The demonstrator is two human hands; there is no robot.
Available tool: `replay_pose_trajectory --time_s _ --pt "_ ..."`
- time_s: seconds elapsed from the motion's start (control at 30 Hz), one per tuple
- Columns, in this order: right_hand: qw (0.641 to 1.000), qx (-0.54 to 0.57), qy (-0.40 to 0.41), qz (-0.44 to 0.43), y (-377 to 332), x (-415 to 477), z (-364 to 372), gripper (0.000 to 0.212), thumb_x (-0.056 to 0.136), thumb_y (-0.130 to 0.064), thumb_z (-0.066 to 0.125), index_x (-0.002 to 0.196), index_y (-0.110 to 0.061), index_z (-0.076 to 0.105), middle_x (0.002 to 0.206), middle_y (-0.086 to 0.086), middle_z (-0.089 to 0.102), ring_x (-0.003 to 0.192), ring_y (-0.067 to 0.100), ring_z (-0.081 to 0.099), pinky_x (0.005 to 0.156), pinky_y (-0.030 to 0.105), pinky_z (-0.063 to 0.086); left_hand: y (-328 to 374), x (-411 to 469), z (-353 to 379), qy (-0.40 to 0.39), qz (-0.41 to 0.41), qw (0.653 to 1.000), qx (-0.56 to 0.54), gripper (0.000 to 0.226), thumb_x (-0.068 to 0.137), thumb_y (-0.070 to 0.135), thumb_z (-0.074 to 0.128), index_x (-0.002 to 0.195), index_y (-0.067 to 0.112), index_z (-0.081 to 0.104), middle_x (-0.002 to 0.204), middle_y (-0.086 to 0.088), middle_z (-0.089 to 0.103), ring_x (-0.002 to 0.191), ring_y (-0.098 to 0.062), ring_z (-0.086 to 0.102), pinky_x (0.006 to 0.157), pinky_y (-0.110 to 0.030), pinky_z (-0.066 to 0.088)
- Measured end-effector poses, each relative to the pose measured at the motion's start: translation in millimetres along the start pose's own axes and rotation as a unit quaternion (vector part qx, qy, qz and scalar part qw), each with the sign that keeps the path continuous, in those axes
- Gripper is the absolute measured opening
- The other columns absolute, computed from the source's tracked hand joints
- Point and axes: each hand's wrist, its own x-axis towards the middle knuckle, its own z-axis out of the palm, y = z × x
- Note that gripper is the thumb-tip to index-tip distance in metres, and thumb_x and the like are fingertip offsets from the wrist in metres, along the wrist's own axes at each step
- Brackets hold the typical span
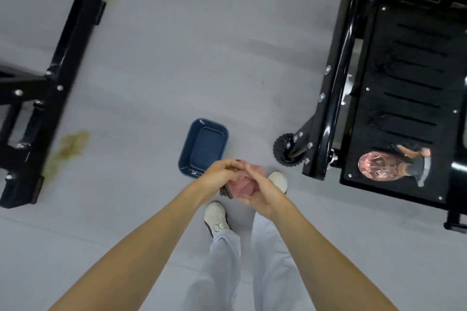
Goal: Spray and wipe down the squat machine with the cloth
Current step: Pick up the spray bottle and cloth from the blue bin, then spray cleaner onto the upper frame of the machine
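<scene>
Left hand [219,174] + right hand [265,194] grip cloth [246,182] | bottle [379,165] (on platform [409,70]) nozzle rightward

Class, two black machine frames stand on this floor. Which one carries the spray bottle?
The right-hand frame, the one with the slotted footplate: the pink spray bottle sits on that plate. The left-hand frame is only bars and holds no bottle.

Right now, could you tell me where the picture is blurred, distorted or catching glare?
Head view: the black frame at left is smeared by motion blur; the wide lens bends the squat machine at right, and its glossy rail shows glare spots; the pink cloth, gripped by the left hand and right hand, is sharper; lighting is even.
</scene>
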Motion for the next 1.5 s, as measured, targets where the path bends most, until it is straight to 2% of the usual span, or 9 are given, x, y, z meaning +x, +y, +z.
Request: replay_pose_trajectory --time_s 0.27,0.53,0.63,0.87,0.97,1.1,1.2,1.37,1.5 --pt "0.976 0.102 0.179 -0.067 4.7 -71.4 -99.2 0.024 0.083 -0.002 0.062 0.060 -0.011 0.062 0.081 0.004 0.062 0.067 0.013 0.059 0.054 0.024 0.049 13.8 -4.9 103.4 -0.038 0.005 0.994 0.105 0.034 0.089 -0.001 0.056 0.119 0.015 0.058 0.103 0.000 0.057 0.090 -0.011 0.055 0.072 -0.020 0.044" --pt "0.927 0.211 0.281 -0.132 -36.6 -124.6 -230.2 0.027 0.088 0.011 0.046 0.088 -0.015 0.054 0.053 0.008 0.058 0.031 0.008 0.050 0.032 0.013 0.038 33.0 23.9 240.0 -0.069 -0.011 0.984 0.165 0.026 0.089 0.002 0.054 0.109 0.019 0.059 0.107 -0.004 0.061 0.091 -0.014 0.059 0.067 -0.024 0.046" --pt "0.914 0.248 0.280 -0.156 -55.8 -139.9 -269.8 0.019 0.088 0.009 0.055 0.095 -0.008 0.060 0.059 0.008 0.059 0.037 0.011 0.056 0.041 0.019 0.050 48.8 32.4 296.7 -0.034 0.014 0.986 0.161 0.025 0.092 0.016 0.058 0.117 0.018 0.055 0.116 -0.004 0.059 0.091 -0.014 0.059 0.071 -0.027 0.046" --pt "0.956 0.165 0.197 -0.144 -95.5 -166.9 -352.2 0.023 0.081 -0.022 0.075 0.087 -0.010 0.057 0.063 0.006 0.058 0.051 0.021 0.064 0.059 0.035 0.058 87.8 66.0 428.2 0.085 -0.021 0.966 0.243 0.098 0.078 0.065 0.062 0.151 0.021 0.013 0.155 -0.011 0.003 0.142 -0.031 0.016 0.114 -0.048 0.023" --pt "0.961 0.170 0.162 -0.148 -107.2 -166.3 -375.1 0.043 0.070 -0.035 0.083 0.096 -0.010 0.059 0.078 0.011 0.059 0.081 0.033 0.065 0.083 0.051 0.055 101.7 89.7 454.6 0.203 -0.035 0.961 0.185 0.075 0.087 0.053 0.058 0.144 0.012 0.030 0.146 -0.016 0.021 0.131 -0.037 0.034 0.105 -0.043 0.032" --pt "0.960 0.208 0.135 -0.132 -121.6 -168.9 -407.1 0.048 0.083 -0.032 0.072 0.117 -0.005 0.052 0.107 0.021 0.057 0.100 0.039 0.063 0.066 0.041 0.058 102.2 113.9 458.5 0.295 0.007 0.944 0.145 0.039 0.097 0.034 0.049 0.121 0.004 0.056 0.123 -0.017 0.058 0.110 -0.034 0.056 0.094 -0.038 0.046" --pt "0.960 0.190 0.163 -0.124 -125.7 -165.2 -427.2 0.053 0.078 -0.035 0.076 0.119 -0.009 0.055 0.120 0.021 0.061 0.104 0.037 0.065 0.085 0.048 0.055 103.2 114.3 457.4 0.265 0.034 0.938 0.223 0.032 0.099 0.029 0.048 0.118 0.006 0.059 0.114 -0.013 0.063 0.106 -0.032 0.059 0.086 -0.035 0.045" --pt "0.934 0.186 0.291 -0.095 -132.6 -170.2 -427.2 0.060 0.075 -0.026 0.080 0.123 -0.006 0.051 0.112 0.016 0.062 0.093 0.032 0.066 0.079 0.045 0.056 132.1 99.8 447.3 0.139 0.091 0.942 0.291 0.031 0.099 0.022 0.047 0.127 0.017 0.061 0.120 -0.003 0.061 0.084 -0.021 0.058 0.080 -0.035 0.051" --pt "0.941 0.180 0.269 -0.098 -141.1 -192.8 -409.4 0.049 0.077 -0.034 0.077 0.114 -0.010 0.055 0.108 0.015 0.063 0.096 0.030 0.065 0.089 0.049 0.053 161.4 59.7 454.9 0.035 0.152 0.869 0.470 0.029 0.100 0.027 0.046 0.110 0.005 0.062 0.095 -0.006 0.063 0.073 -0.022 0.054 0.064 -0.030 0.042"
